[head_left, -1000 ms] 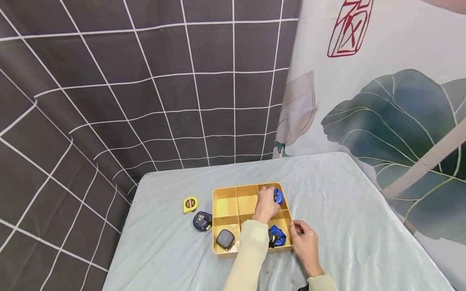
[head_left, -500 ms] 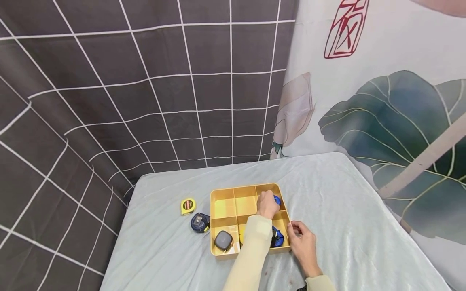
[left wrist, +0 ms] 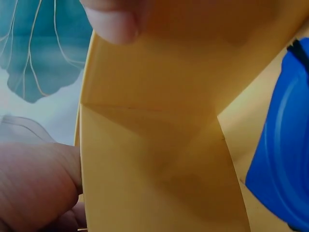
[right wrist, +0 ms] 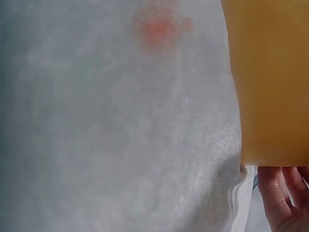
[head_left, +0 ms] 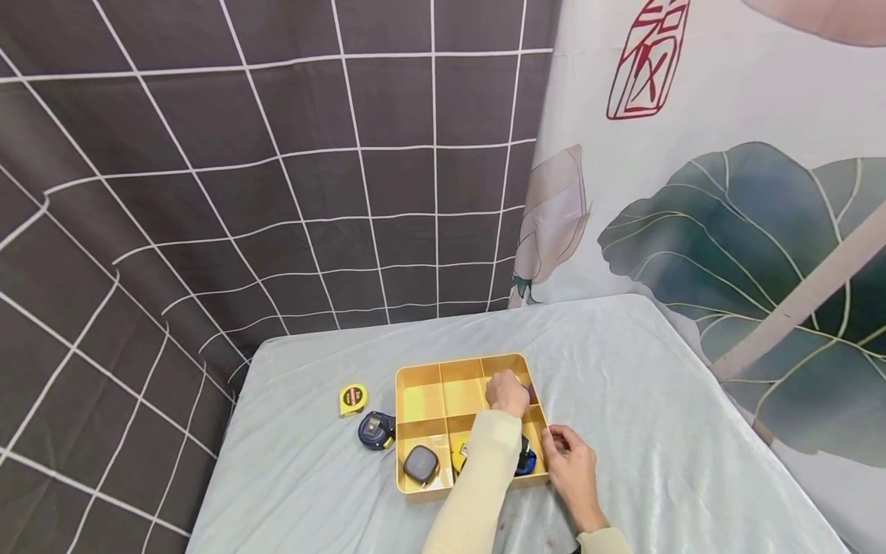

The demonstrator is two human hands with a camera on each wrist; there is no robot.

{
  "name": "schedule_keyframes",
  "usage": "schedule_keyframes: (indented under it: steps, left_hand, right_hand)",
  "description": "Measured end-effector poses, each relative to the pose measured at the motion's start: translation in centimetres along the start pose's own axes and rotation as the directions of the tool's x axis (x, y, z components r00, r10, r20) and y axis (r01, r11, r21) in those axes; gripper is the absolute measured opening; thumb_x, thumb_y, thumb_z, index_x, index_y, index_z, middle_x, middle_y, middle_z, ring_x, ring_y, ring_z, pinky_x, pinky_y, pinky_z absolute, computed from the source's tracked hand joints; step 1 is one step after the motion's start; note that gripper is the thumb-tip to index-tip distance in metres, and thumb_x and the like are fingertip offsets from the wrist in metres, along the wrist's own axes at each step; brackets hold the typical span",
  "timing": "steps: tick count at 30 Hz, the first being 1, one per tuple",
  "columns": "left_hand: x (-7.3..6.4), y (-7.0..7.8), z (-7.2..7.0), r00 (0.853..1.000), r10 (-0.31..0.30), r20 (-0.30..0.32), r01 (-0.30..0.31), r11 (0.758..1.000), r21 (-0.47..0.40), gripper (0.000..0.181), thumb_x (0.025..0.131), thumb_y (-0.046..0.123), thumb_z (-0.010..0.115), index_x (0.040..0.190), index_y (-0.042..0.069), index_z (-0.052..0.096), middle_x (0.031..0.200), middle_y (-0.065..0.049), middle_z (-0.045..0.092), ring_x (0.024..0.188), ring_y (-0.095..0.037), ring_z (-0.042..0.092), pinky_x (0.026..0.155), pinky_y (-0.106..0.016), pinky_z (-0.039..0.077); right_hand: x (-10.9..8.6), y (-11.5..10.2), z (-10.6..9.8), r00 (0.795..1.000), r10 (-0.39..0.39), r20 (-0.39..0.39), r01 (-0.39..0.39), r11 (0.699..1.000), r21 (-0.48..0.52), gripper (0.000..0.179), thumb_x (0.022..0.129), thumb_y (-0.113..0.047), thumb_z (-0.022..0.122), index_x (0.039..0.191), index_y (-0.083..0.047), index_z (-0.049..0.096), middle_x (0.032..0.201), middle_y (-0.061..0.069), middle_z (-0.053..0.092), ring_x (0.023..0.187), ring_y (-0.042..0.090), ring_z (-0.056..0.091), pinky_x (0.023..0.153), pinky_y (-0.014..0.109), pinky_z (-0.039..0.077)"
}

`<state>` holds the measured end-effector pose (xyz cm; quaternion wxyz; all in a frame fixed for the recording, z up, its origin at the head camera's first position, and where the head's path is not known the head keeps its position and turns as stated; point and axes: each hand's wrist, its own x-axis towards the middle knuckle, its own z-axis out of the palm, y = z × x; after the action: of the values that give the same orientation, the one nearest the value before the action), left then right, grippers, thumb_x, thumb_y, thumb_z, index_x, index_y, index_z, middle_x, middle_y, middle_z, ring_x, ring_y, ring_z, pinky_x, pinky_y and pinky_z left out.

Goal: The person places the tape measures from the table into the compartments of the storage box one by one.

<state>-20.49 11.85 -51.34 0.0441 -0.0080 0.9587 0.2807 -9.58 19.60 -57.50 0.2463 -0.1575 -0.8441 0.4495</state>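
My left hand (head_left: 508, 394) reaches down into the back right compartment of the yellow divided tray (head_left: 419, 375). Its curled fingers grip a blue tape measure (head_left: 531, 392), mostly hidden behind the hand. Against the tray's outer right wall rest the thumb and fingers of my right hand (head_left: 571, 471). Another blue tape measure (head_left: 526, 460), with a black strap, lies in the front right compartment, partly covered by the left forearm. The left wrist view shows a blue tape measure (left wrist: 285, 140) and the tray's inner walls.
A grey tape measure (head_left: 421, 465) sits in the front left compartment, and a yellow one (head_left: 459, 454) in the front middle. On the cloth left of the tray lie a small yellow tape measure (head_left: 354, 399) and a dark blue one (head_left: 376, 430). Hanging fabric closes off the back.
My left hand has sunk slightly into the back right compartment, and less of its blue tape measure shows. My right hand keeps its place at the tray. The view has shifted a little.
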Motion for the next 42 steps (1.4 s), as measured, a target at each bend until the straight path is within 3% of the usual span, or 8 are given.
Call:
schedule_keyframes:
  steps: [5, 9, 18, 22, 27, 34, 42]
  left_hand:
    - [-0.3, -0.1, 0.0, 1.000, -0.010, -0.015, 0.009, 0.997, -0.076, 0.011, 0.075, 0.006, 0.067, 0.065, 0.005, 0.062, 0.070, -0.012, 0.060, 0.063, -0.027, 0.058, 0.052, -0.034, 0.045]
    - [-0.4, -0.2, 0.2, 0.999, -0.022, -0.036, 0.019, 0.996, -0.082, 0.012, 0.071, 0.006, 0.070, 0.064, 0.005, 0.061, 0.071, -0.013, 0.062, 0.066, -0.028, 0.059, 0.053, -0.034, 0.046]
    - [-0.1, -0.5, 0.2, 0.996, -0.090, 0.017, 0.089, 0.996, 0.029, 0.010, 0.072, 0.011, 0.070, 0.069, 0.004, 0.064, 0.070, -0.013, 0.062, 0.064, -0.028, 0.059, 0.051, -0.035, 0.046]
    - [-0.2, -0.5, 0.1, 0.996, -0.082, 0.039, 0.080, 0.995, 0.059, 0.009, 0.072, 0.012, 0.069, 0.070, 0.005, 0.065, 0.073, -0.013, 0.063, 0.067, -0.028, 0.061, 0.053, -0.034, 0.048]
    - [-0.5, -0.9, -0.1, 0.999, -0.025, 0.024, 0.025, 1.000, -0.011, 0.011, 0.073, 0.010, 0.070, 0.068, 0.005, 0.062, 0.071, -0.013, 0.062, 0.065, -0.028, 0.060, 0.051, -0.032, 0.045]
    - [-1.6, -1.0, -0.6, 0.989, 0.133, -0.072, -0.135, 0.990, -0.026, 0.017, 0.079, 0.007, 0.062, 0.062, 0.005, 0.063, 0.067, -0.013, 0.063, 0.058, -0.027, 0.060, 0.049, -0.031, 0.045]
    - [-3.9, -1.0, -3.2, 0.981, 0.193, 0.002, -0.192, 0.975, -0.110, 0.027, 0.085, 0.012, 0.058, 0.061, 0.012, 0.049, 0.050, 0.000, 0.040, 0.039, -0.014, 0.037, 0.037, -0.025, 0.027]
  right_hand:
    - [-0.1, 0.1, 0.2, 1.000, 0.008, 0.009, -0.008, 1.000, 0.006, 0.006, 0.082, -0.013, 0.066, 0.081, -0.008, 0.069, 0.071, 0.001, 0.066, 0.063, 0.004, 0.057, 0.061, 0.016, 0.044]
    - [-0.1, 0.2, 0.3, 1.000, 0.013, 0.014, -0.013, 1.000, 0.004, 0.006, 0.082, -0.014, 0.066, 0.081, -0.009, 0.069, 0.071, 0.000, 0.066, 0.064, 0.004, 0.057, 0.061, 0.017, 0.044]
    - [-0.6, 0.2, 0.7, 0.999, 0.024, 0.023, -0.025, 1.000, 0.018, 0.005, 0.081, -0.013, 0.066, 0.081, -0.009, 0.069, 0.070, 0.000, 0.066, 0.062, 0.002, 0.057, 0.059, 0.014, 0.043]
    - [-0.6, 0.2, 0.8, 0.999, 0.043, 0.015, -0.044, 0.999, 0.032, 0.006, 0.081, -0.015, 0.066, 0.080, -0.009, 0.069, 0.069, -0.001, 0.066, 0.062, 0.003, 0.057, 0.059, 0.012, 0.042]
    - [-0.6, 0.1, 0.6, 0.999, 0.040, 0.018, -0.041, 0.999, 0.036, 0.005, 0.081, -0.013, 0.067, 0.081, -0.010, 0.069, 0.069, -0.001, 0.066, 0.062, 0.003, 0.057, 0.059, 0.013, 0.041]
    - [-0.4, 0.2, 0.4, 0.999, 0.041, 0.005, -0.041, 0.999, 0.021, 0.005, 0.081, -0.014, 0.066, 0.081, -0.009, 0.069, 0.069, 0.000, 0.065, 0.062, 0.002, 0.055, 0.057, 0.013, 0.041]
    - [-0.1, 0.0, 0.2, 0.999, 0.052, -0.006, -0.052, 0.998, 0.042, 0.005, 0.080, -0.014, 0.067, 0.082, -0.010, 0.069, 0.069, 0.000, 0.066, 0.062, 0.002, 0.056, 0.058, 0.011, 0.041]
